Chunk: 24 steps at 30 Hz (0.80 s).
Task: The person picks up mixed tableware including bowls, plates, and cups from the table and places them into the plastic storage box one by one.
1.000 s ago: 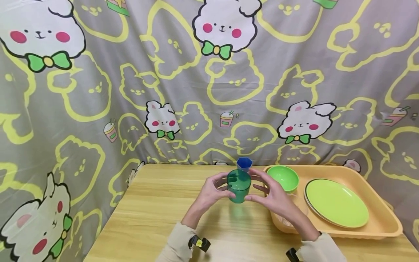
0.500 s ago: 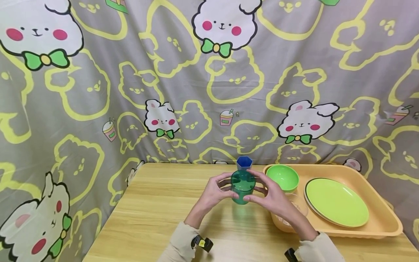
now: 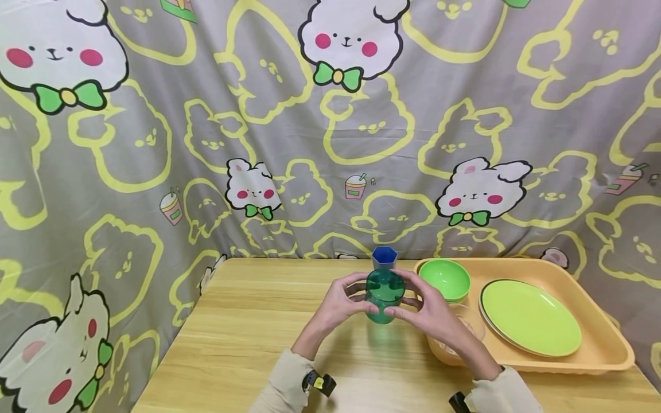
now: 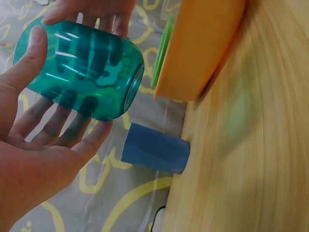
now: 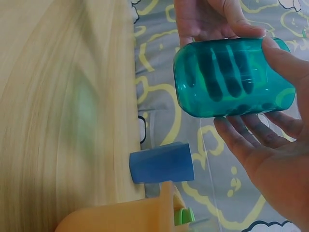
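A translucent green cup [image 3: 384, 293] is held in the air above the wooden table between both hands. My left hand [image 3: 339, 299] grips its left side, thumb in front and fingers curved behind. From the other side my right hand [image 3: 430, 304] holds it the same way. In the left wrist view the cup [image 4: 82, 67] shows its base facing the table, and dark finger shapes show through its wall. Behind it at the table's back edge stands a blue six-sided cup [image 3: 384, 257], touched by neither hand; the right wrist view also shows this blue cup [image 5: 162, 163].
On the right lies an orange tray [image 3: 601, 330]. It holds a green bowl [image 3: 445, 280], a yellow-green oval plate [image 3: 532, 318] on top of another, and a clear item [image 3: 471, 321] partly hidden by the right forearm. A patterned curtain [image 3: 310, 143] hangs behind the table [image 3: 248, 321].
Both hands have shifted slightly to the right with the green cup, mostly during the first half second. The left hand's fingers have come a little closer to the right hand. Other things stay put.
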Each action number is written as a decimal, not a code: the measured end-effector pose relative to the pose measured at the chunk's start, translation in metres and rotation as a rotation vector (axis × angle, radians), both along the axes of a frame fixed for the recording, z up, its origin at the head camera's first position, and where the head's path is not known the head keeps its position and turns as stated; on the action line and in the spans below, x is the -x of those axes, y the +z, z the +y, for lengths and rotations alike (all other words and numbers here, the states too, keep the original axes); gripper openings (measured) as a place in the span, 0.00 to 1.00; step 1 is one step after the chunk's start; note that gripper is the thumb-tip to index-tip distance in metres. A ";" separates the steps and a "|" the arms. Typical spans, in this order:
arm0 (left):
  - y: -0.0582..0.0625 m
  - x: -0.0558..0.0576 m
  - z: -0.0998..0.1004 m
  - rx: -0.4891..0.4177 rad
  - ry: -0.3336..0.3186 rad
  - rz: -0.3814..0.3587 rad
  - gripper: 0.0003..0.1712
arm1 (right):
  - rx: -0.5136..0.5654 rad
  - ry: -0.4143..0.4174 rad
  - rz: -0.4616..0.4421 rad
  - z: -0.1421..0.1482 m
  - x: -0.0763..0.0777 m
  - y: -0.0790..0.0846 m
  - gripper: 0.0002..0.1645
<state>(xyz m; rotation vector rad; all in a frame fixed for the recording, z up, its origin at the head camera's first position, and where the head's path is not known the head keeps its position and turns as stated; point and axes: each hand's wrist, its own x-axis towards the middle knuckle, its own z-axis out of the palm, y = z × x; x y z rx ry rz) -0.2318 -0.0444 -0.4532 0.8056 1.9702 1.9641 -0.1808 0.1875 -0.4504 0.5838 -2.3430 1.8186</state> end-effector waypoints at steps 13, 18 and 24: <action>-0.004 0.003 -0.003 -0.005 -0.066 0.040 0.30 | -0.055 -0.036 0.036 0.005 -0.004 0.004 0.44; -0.008 0.007 -0.003 -0.002 -0.026 0.065 0.24 | -0.057 -0.048 0.023 0.010 -0.007 0.008 0.44; -0.013 0.019 0.003 -0.039 0.065 0.071 0.22 | -0.069 -0.067 0.006 0.019 -0.010 0.017 0.43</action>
